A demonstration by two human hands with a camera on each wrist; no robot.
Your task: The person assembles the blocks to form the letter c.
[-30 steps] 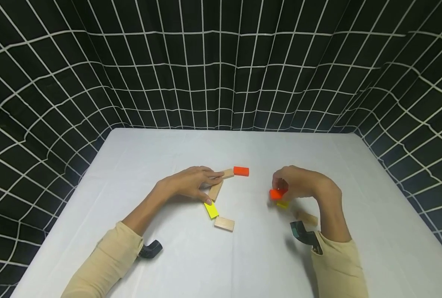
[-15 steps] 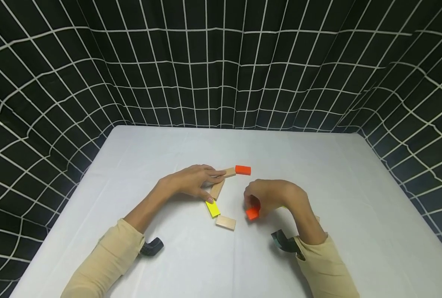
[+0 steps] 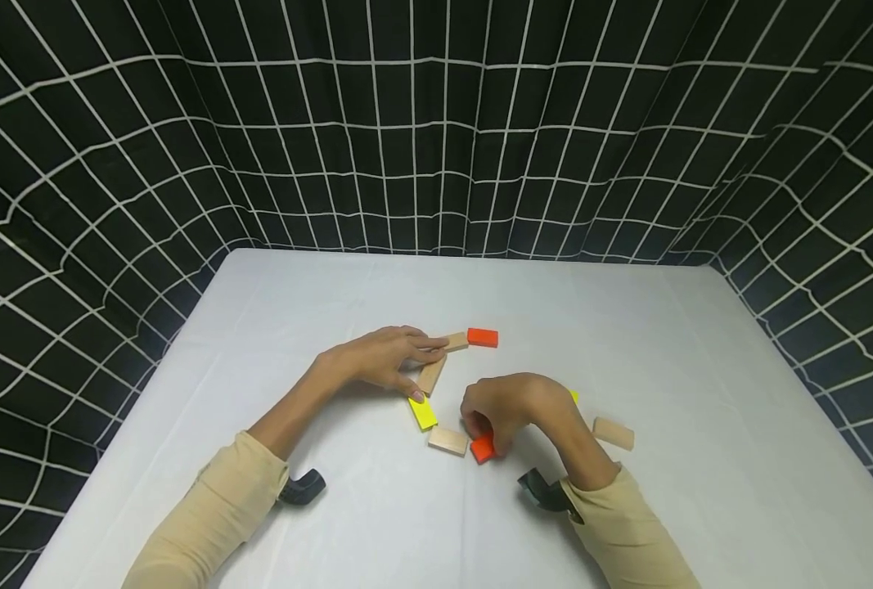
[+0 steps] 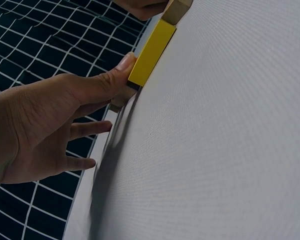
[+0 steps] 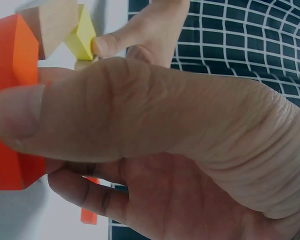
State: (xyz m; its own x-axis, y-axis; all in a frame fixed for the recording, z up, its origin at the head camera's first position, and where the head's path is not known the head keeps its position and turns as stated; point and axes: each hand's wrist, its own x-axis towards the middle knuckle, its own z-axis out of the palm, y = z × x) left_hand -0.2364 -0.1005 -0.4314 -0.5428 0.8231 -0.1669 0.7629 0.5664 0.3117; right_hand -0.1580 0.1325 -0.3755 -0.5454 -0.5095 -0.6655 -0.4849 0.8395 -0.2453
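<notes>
My right hand (image 3: 510,406) pinches a red block (image 3: 483,447) between thumb and fingers, beside the right end of a plain wooden block (image 3: 447,441). In the right wrist view the thumb lies across that red block (image 5: 10,165). My left hand (image 3: 386,358) rests over the row with straight fingers. Its thumb touches the end of a yellow block (image 4: 152,52), and its fingertips touch wooden blocks farther back. Under the left hand a wooden block (image 3: 431,375) lies slanted. Another wooden block (image 3: 456,341) meets a second red block (image 3: 483,337) at the row's far end.
Right of the right hand a loose wooden block (image 3: 614,433) lies on the white table (image 3: 701,368). A yellow block (image 3: 574,396) shows partly behind the right wrist. A black curtain with a white grid (image 3: 443,147) surrounds the table's back and sides.
My right hand has carried the red block leftward and toward me, up to the near wooden block. The left hand keeps its place on the row.
</notes>
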